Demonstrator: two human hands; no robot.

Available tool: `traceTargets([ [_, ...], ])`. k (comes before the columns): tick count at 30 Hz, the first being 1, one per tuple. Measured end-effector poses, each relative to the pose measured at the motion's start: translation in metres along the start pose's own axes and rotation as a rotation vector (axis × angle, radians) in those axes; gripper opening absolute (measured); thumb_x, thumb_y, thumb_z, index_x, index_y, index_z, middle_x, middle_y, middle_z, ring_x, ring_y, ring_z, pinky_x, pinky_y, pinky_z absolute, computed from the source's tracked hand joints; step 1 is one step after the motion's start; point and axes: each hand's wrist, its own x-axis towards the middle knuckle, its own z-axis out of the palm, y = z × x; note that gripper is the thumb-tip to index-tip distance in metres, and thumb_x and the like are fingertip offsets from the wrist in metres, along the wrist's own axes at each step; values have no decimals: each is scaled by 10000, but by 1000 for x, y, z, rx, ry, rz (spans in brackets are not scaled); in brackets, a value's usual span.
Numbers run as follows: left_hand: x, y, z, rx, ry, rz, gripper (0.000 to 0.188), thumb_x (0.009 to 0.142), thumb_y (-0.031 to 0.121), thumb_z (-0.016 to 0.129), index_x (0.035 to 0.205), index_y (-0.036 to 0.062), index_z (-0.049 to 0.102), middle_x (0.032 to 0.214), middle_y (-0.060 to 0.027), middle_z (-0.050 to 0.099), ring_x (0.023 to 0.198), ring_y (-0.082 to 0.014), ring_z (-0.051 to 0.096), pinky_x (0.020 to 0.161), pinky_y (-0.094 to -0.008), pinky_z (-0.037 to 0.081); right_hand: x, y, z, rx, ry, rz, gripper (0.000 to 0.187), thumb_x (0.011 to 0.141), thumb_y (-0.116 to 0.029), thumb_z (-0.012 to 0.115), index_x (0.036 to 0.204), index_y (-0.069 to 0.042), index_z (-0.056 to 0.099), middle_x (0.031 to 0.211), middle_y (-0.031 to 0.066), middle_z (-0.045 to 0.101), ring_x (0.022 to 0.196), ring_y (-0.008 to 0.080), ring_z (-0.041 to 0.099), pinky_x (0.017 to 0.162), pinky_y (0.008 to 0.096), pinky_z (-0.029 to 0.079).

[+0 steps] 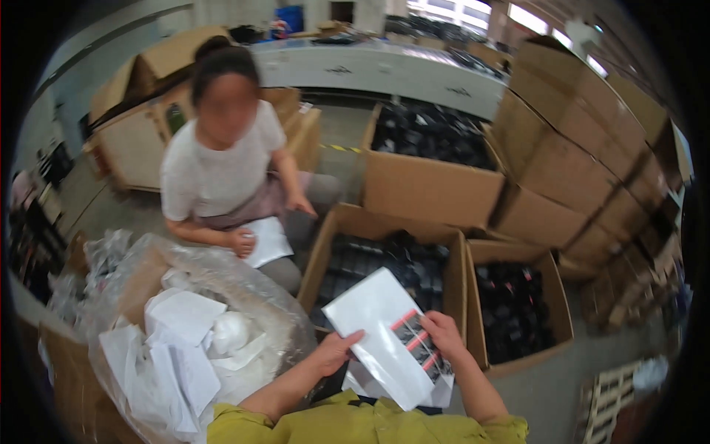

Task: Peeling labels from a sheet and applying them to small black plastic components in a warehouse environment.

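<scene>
In front of my body I hold a glossy white sheet (375, 314), tilted, its left edge pinched between the thumb and fingers of my left hand (339, 354). Against the sheet's right part lie several black pieces with red bands (416, 342); their exact kind I cannot make out. My right hand (444, 337) closes on these pieces at the sheet's right side, its fingertips partly hidden. More white sheeting shows below, near my lap. Just beyond the sheet stands an open cardboard box (336, 222) holding rows of black items.
A smaller box (479, 300) of black items stands right, a fuller one (436, 177) behind. Stacked cartons (569, 111) rise at far right. At left, a plastic-lined box (259, 292) holds white paper (181, 318). A seated person (222, 170) holds a white sheet. A wooden pallet (610, 399) lies lower right.
</scene>
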Motion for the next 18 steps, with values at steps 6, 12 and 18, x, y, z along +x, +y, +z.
traceTargets([
  [6, -5, 16, 17, -178, -172, 36, 406, 840, 153, 543, 1198, 20, 403, 1138, -90, 500, 1044, -233, 492, 912, -359, 387, 0, 4, 22, 132, -62, 75, 212, 848, -203, 531, 751, -17, 564, 661, -52, 508, 625, 34, 434, 563, 202, 379],
  [12, -7, 4, 10, -166, -190, 51, 391, 852, 162, 524, 1196, 21, 404, 1134, -80, 499, 1029, -211, 499, 905, -350, 391, 3, 23, 22, 202, 30, 108, 194, 850, -183, 535, 798, -6, 595, 686, -24, 557, 606, 44, 476, 561, 202, 410],
  [18, -28, -5, 25, -84, -223, 79, 407, 849, 135, 520, 1220, 40, 383, 1145, -78, 492, 1038, -205, 495, 899, -345, 398, -6, 18, 26, 167, -116, 201, 183, 815, -189, 570, 844, -12, 603, 698, 6, 586, 608, 79, 514, 560, 225, 421],
])
